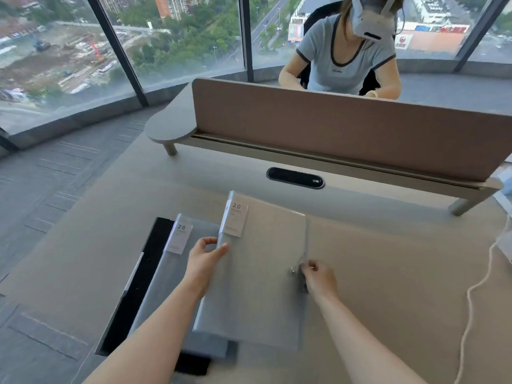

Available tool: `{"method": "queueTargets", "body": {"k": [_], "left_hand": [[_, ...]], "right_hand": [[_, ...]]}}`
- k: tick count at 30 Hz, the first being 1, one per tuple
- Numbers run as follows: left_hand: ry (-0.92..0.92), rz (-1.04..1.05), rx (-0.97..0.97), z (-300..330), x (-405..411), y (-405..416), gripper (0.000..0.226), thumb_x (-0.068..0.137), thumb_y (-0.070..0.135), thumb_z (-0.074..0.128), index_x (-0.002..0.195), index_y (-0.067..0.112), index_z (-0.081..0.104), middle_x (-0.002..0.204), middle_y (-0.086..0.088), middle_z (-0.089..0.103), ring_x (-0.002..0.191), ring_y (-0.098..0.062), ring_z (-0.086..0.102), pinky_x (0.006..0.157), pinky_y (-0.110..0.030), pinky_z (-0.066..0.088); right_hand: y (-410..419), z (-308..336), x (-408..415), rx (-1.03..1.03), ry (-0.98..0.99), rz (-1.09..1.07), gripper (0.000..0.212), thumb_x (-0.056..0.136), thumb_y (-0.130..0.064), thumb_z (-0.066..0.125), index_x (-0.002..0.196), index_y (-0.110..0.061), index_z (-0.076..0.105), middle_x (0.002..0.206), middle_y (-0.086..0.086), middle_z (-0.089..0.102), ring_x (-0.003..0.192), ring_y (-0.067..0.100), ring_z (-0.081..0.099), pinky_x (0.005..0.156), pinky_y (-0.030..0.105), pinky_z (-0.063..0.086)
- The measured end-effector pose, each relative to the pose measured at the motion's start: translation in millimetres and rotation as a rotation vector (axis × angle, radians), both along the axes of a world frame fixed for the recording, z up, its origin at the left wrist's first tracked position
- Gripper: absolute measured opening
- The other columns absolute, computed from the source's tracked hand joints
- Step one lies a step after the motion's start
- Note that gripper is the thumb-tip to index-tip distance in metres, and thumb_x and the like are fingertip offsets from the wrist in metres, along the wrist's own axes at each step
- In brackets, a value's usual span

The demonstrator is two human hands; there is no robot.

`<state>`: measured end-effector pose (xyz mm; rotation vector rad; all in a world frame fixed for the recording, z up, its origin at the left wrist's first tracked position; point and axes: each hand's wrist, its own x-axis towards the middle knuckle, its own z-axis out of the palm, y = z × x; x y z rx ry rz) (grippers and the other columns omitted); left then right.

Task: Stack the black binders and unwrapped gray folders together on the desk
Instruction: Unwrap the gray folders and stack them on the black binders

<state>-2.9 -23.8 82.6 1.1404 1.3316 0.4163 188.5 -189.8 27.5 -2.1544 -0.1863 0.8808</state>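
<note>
A gray folder (263, 270) with a white "20" label lies tilted at the middle of the desk (388, 273). My left hand (203, 257) grips its left edge. My right hand (318, 278) pinches its right edge by the elastic band and a small metal stud. To the left, a second gray folder (171, 275) with the same label rests on a black binder (138, 284), which sticks out at the left and bottom. The held folder partly overlaps this pile.
A brown divider panel (346, 134) runs across the back of the desk, with a black cable port (295, 177) in front of it. Another person (346, 54) with a headset sits behind it. A white cable (476, 300) trails at the right. Windows lie beyond.
</note>
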Motion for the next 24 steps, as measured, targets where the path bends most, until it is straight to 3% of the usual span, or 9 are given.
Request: {"method": "queueTargets", "body": {"k": [4, 6, 8, 11, 15, 17, 20, 24], "left_hand": [[0.05, 0.034, 0.074, 4, -32, 16, 0.028, 0.088, 0.019, 0.075, 0.111, 0.013, 0.059, 0.103, -0.015, 0.071, 0.085, -0.03, 0.072, 0.074, -0.044, 0.06], [0.107, 0.047, 0.114, 1, -49, 25, 0.033, 0.088, 0.019, 0.075, 0.114, 0.008, 0.059, 0.103, -0.014, 0.07, 0.09, -0.031, 0.071, 0.081, -0.046, 0.059], [0.178, 0.041, 0.155, -4, -64, 33, 0.035, 0.085, 0.024, 0.076, 0.113, 0.009, 0.061, 0.104, -0.01, 0.069, 0.094, -0.03, 0.07, 0.088, -0.049, 0.057], [0.294, 0.02, 0.21, -15, -83, 43, 0.028, 0.084, 0.028, 0.075, 0.106, 0.016, 0.063, 0.1, -0.003, 0.069, 0.095, -0.024, 0.068, 0.088, -0.045, 0.056], [0.405, -0.016, 0.279, -28, -99, 53, 0.024, 0.083, 0.027, 0.072, 0.103, 0.016, 0.064, 0.1, 0.001, 0.066, 0.093, -0.019, 0.065, 0.081, -0.039, 0.053], [0.489, -0.053, 0.344, -34, -104, 57, 0.021, 0.085, 0.023, 0.069, 0.104, 0.015, 0.066, 0.107, 0.002, 0.058, 0.102, -0.02, 0.057, 0.082, -0.033, 0.043], [0.532, -0.084, 0.384, -40, -105, 63, 0.022, 0.087, 0.021, 0.066, 0.109, 0.015, 0.066, 0.112, 0.001, 0.052, 0.117, -0.023, 0.048, 0.089, -0.032, 0.038], [0.495, -0.098, 0.314, -47, -105, 72, 0.037, 0.082, 0.041, 0.064, 0.114, 0.021, 0.059, 0.111, 0.001, 0.058, 0.109, -0.026, 0.054, 0.087, -0.044, 0.051]], "right_hand": [[25, -5, -23, -0.012, 0.034, 0.057, 0.02, 0.085, -0.018, 0.063, 0.066, -0.014, 0.059, 0.059, 0.002, 0.06, 0.056, 0.024, 0.058, 0.066, 0.043, 0.057], [36, -2, -38, -0.004, 0.042, 0.084, 0.019, 0.086, -0.015, 0.063, 0.067, -0.014, 0.058, 0.058, 0.001, 0.058, 0.052, 0.021, 0.056, 0.061, 0.038, 0.056], [46, 0, -53, -0.008, 0.013, 0.13, 0.015, 0.087, -0.014, 0.062, 0.072, -0.015, 0.06, 0.06, -0.001, 0.058, 0.058, 0.022, 0.055, 0.055, 0.026, 0.046], [57, -2, -73, -0.071, -0.018, 0.178, 0.011, 0.088, -0.016, 0.061, 0.078, -0.013, 0.063, 0.072, 0.005, 0.062, 0.072, 0.024, 0.056, 0.057, 0.029, 0.036], [68, -11, -94, -0.158, -0.012, 0.202, 0.014, 0.086, -0.019, 0.058, 0.085, -0.011, 0.07, 0.085, 0.009, 0.072, 0.084, 0.029, 0.066, 0.07, 0.031, 0.049], [72, -10, -103, -0.193, -0.036, 0.212, 0.015, 0.085, -0.018, 0.056, 0.084, -0.012, 0.07, 0.085, 0.009, 0.072, 0.084, 0.03, 0.066, 0.068, 0.03, 0.049], [79, -8, -110, -0.247, -0.063, 0.213, 0.015, 0.083, -0.016, 0.052, 0.073, -0.013, 0.064, 0.075, 0.007, 0.067, 0.074, 0.029, 0.061, 0.06, 0.029, 0.039], [89, -7, -116, -0.29, -0.03, 0.181, 0.025, 0.078, -0.015, 0.056, 0.055, -0.01, 0.05, 0.055, 0.004, 0.055, 0.065, 0.03, 0.058, 0.049, 0.027, 0.032]]}}
